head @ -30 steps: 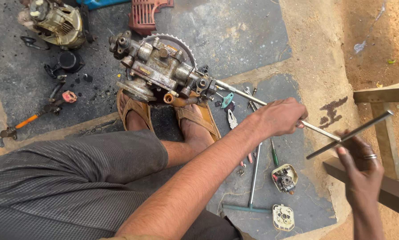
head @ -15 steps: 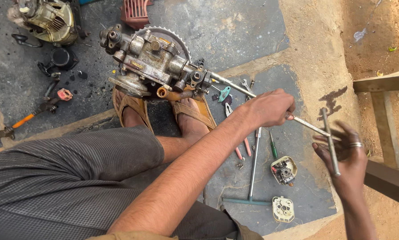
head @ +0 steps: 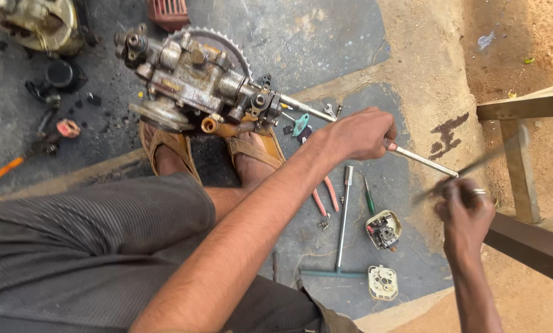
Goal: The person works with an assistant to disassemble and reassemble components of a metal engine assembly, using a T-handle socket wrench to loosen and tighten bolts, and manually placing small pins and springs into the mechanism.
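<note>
Left hand point(head: 357, 132) was clenched round the long wrench shaft point(head: 421, 159) seated in the pump assembly point(head: 190, 83), right hand point(head: 464, 209) gripping its blurred crossbar beyond, apparently mid-turn on a fastener; steady alignment seemed the next requirement.

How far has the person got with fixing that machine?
Some way in, it seems. Small parts lie loose on the ground, such as a cream casing. Right now the left hand steadies a long T-wrench set into the metal pump block, and the right hand works its blurred crossbar. The block looks mostly assembled.
</note>
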